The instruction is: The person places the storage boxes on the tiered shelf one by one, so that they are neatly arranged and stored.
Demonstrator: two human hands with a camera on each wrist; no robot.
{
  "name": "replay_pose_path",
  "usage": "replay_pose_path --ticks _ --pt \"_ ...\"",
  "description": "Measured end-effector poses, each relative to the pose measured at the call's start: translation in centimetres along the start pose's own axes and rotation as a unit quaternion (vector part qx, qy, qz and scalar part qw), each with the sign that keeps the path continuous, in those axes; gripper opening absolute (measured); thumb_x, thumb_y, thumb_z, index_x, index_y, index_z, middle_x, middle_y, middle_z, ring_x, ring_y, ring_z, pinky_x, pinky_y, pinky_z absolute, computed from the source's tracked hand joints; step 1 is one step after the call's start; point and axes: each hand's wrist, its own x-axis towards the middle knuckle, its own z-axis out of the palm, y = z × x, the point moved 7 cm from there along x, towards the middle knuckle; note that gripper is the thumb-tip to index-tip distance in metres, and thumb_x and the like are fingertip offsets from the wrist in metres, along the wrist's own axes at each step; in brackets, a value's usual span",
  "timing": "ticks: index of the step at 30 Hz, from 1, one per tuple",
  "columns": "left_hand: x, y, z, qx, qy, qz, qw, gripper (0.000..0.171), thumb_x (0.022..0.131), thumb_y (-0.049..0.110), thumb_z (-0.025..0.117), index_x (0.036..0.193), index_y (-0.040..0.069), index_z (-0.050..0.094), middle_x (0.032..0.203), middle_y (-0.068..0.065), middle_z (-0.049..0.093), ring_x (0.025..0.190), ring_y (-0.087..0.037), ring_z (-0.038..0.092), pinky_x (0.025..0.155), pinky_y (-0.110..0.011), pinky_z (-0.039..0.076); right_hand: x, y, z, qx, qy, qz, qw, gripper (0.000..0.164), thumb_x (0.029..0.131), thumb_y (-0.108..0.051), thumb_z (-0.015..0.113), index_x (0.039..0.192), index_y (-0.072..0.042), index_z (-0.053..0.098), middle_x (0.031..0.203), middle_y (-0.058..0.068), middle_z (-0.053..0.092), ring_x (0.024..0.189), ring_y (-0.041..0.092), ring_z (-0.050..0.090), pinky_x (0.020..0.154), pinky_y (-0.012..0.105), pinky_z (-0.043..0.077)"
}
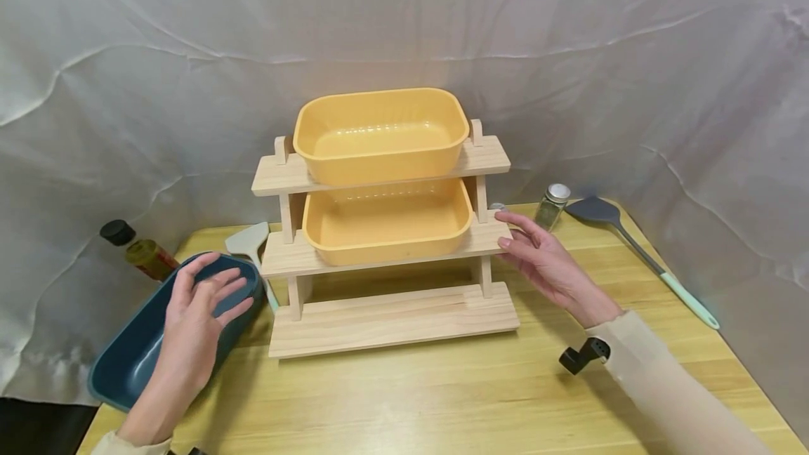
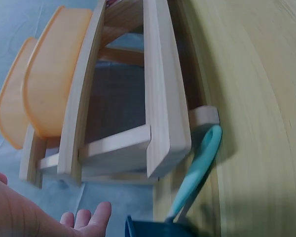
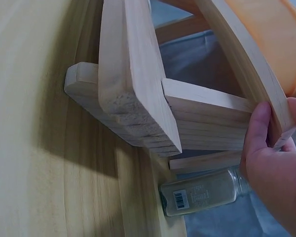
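Observation:
A three-tier wooden shelf (image 1: 392,325) stands on the table. One yellow tub (image 1: 382,163) sits on its top tier and another yellow tub (image 1: 392,248) on the middle tier. My right hand (image 1: 556,269) pinches the right end of the middle board, thumb on one face and fingers on the other, as the right wrist view shows. To the left of the shelf, my left hand (image 1: 192,328) hovers over a dark blue tub (image 1: 116,364) with its fingers loosely bent and nothing in them. The left wrist view shows its fingertips (image 2: 99,217) apart from the wood.
Behind the blue tub leans a black-capped bottle (image 1: 148,255). A pale spatula (image 1: 249,237) lies between tub and shelf. A glass spice jar (image 1: 551,206) stands behind my right hand, and a grey turner (image 1: 632,248) with a mint handle lies along the right edge. Grey cloth (image 1: 404,12) hangs behind.

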Motion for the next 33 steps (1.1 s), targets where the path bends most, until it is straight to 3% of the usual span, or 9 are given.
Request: replay_pose_path --ticks 6,13,19,23,28,33 --pt "-0.5 0.2 -2.2 -0.009 0.043 -0.009 0.9990 0.036 0.119 0.027 0.050 0.153 0.029 0.040 0.140 -0.007 0.051 0.126 -0.020 0.060 0.085 -0.030 0.061 0.1 0.1 -0.1 -0.014 0.003 -0.006 1.000 0.048 0.109 0.008 0.059 0.153 -0.006 0.051 0.143 0.013 0.054 0.116 0.019 0.068 0.101 0.030 0.055" --pt "-1.2 0.4 -4.5 -0.061 0.066 0.002 0.9960 0.035 0.118 0.022 0.051 0.151 0.024 0.041 0.136 -0.007 0.053 0.121 -0.020 0.064 0.083 -0.034 0.063 0.1 0.0 -0.2 -0.028 0.001 -0.014 0.999 0.045 0.109 0.008 0.059 0.151 -0.008 0.053 0.139 0.010 0.058 0.113 0.016 0.068 0.100 0.029 0.055" --pt "-2.3 0.1 -7.1 -0.078 0.133 -0.016 0.9880 0.033 0.118 0.019 0.048 0.150 0.027 0.042 0.136 -0.004 0.054 0.118 -0.017 0.065 0.079 -0.031 0.062 0.2 0.2 -0.2 -0.027 -0.004 -0.016 0.999 0.045 0.109 0.008 0.059 0.151 -0.009 0.055 0.136 0.008 0.060 0.112 0.015 0.067 0.101 0.029 0.055" --pt "-3.0 0.1 -8.9 -0.075 0.186 -0.014 0.9796 0.035 0.118 0.016 0.047 0.151 0.028 0.042 0.140 -0.005 0.049 0.122 -0.019 0.060 0.077 -0.027 0.060 0.2 0.2 -0.2 -0.031 -0.005 -0.017 0.999 0.045 0.109 0.007 0.059 0.151 -0.009 0.055 0.135 0.008 0.060 0.112 0.015 0.067 0.101 0.029 0.054" --pt "-4.2 0.1 -10.9 -0.062 0.265 -0.022 0.9620 0.037 0.117 0.015 0.051 0.151 0.028 0.048 0.140 -0.002 0.049 0.125 -0.020 0.057 0.073 -0.021 0.057 0.0 0.1 -0.3 -0.032 -0.002 -0.020 0.999 0.044 0.109 0.007 0.060 0.150 -0.010 0.057 0.133 0.006 0.063 0.111 0.015 0.067 0.100 0.029 0.055" --pt "-6.0 0.2 -12.5 -0.038 0.345 -0.007 0.9378 0.037 0.116 0.016 0.053 0.150 0.028 0.054 0.137 0.002 0.054 0.123 -0.015 0.056 0.088 -0.021 0.052 0.0 0.2 -0.2 -0.025 -0.006 -0.015 1.000 0.044 0.109 0.007 0.060 0.149 -0.011 0.058 0.135 0.007 0.061 0.112 0.015 0.067 0.102 0.029 0.054"
